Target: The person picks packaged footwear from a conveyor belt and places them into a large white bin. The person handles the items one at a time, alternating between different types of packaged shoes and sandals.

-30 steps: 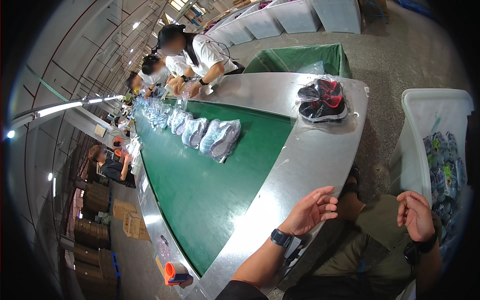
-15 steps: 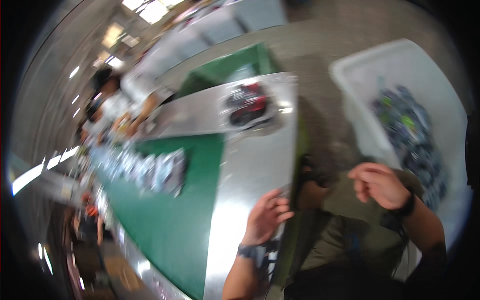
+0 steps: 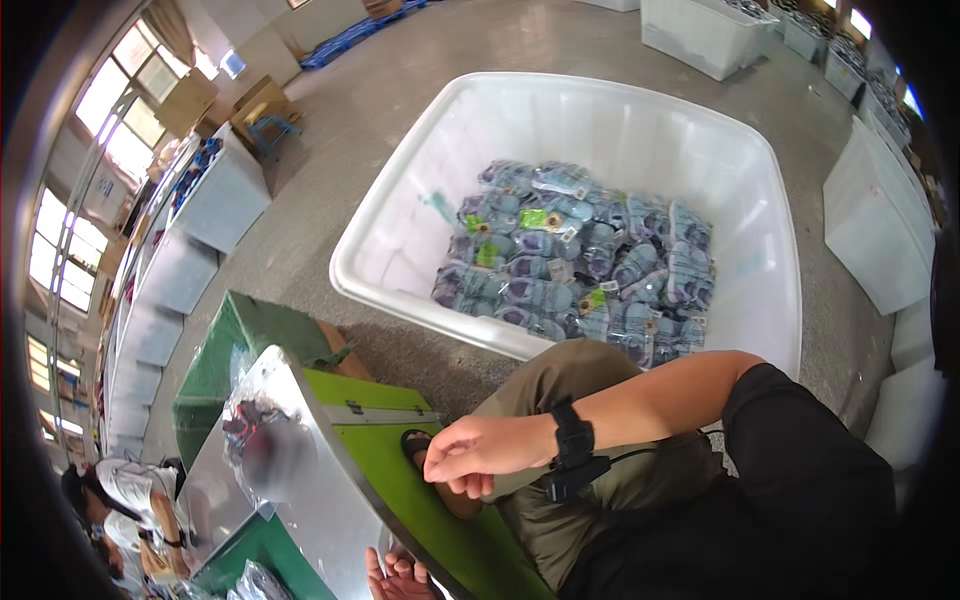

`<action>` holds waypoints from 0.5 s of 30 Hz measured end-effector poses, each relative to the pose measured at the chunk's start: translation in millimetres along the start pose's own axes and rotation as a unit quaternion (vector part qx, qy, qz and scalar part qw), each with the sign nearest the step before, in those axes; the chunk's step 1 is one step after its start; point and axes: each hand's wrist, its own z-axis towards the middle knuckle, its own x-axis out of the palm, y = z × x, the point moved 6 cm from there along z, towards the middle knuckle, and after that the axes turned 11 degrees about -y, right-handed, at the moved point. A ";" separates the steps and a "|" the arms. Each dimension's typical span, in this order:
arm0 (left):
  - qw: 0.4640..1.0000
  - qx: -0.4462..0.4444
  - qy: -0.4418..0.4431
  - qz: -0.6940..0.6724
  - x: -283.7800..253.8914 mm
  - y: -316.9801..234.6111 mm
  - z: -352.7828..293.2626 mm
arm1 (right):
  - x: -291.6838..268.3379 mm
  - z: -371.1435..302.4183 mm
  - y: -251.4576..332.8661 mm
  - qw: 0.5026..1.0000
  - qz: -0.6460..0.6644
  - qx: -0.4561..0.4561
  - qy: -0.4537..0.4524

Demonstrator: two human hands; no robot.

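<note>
Right hand [image 3: 485, 455] hangs loosely curled and holds nothing, above the knee. Left hand [image 3: 400, 578] peeks in low, open, by the shiny worktop [image 3: 300, 480]. Bagged shoes [image 3: 575, 265] fill the white tub [image 3: 400, 290].

A large white plastic bin [image 3: 420, 215] stands on the grey concrete floor [image 3: 420, 90], partly filled with clear bags of bluish-purple shoes [image 3: 575, 265]. Nearer than the bin, to its lower left, runs a steel table edge [image 3: 330, 480] with green side panels [image 3: 400, 470], and a bagged dark pair of shoes [image 3: 262, 445] lies on the steel. Left of the bin, a row of white bins [image 3: 215, 205] stands under bright windows [image 3: 85, 190]. More white bins [image 3: 875, 220] stand to its right.
</note>
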 end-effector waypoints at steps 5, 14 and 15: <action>1.000 -0.029 -0.011 0.005 6.6 0.3 -0.7 | -1.6 -0.6 -0.1 0.999 0.009 -0.026 0.019; 0.991 -0.055 -0.003 0.118 14.8 -3.5 7.5 | -1.9 -0.4 3.4 0.997 0.001 -0.075 0.009; 0.989 -0.067 0.015 0.129 22.0 -2.6 9.5 | -3.6 -0.4 2.3 0.996 -0.001 -0.089 0.001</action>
